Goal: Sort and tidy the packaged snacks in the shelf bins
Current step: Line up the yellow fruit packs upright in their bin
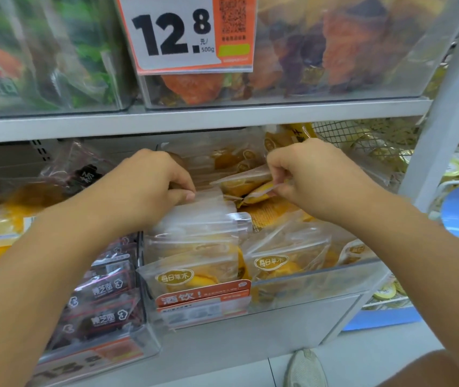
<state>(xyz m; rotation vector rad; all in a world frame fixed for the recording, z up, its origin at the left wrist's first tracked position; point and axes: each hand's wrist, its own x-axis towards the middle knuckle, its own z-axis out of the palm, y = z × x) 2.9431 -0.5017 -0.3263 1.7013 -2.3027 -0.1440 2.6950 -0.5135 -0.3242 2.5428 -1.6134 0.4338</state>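
A clear plastic bin [334, 277] on the lower shelf holds several see-through packets of yellow dried fruit [192, 270]. My left hand [150, 180] grips the top edge of a row of upright packets [203, 210] at the bin's left side. My right hand [309, 174] pinches the sealed edge of a small yellow packet [253, 195] lying on the pile at the back of the bin. The bin to the left holds dark red packets [102, 291] with white lettering.
An upper shelf [195, 118] carries clear bins of mixed snacks and a large 12.8 price sign [183, 34]. A white upright post [440, 129] stands at the right, with a wire basket [362, 138] behind it. A shoe [305, 368] shows on the floor below.
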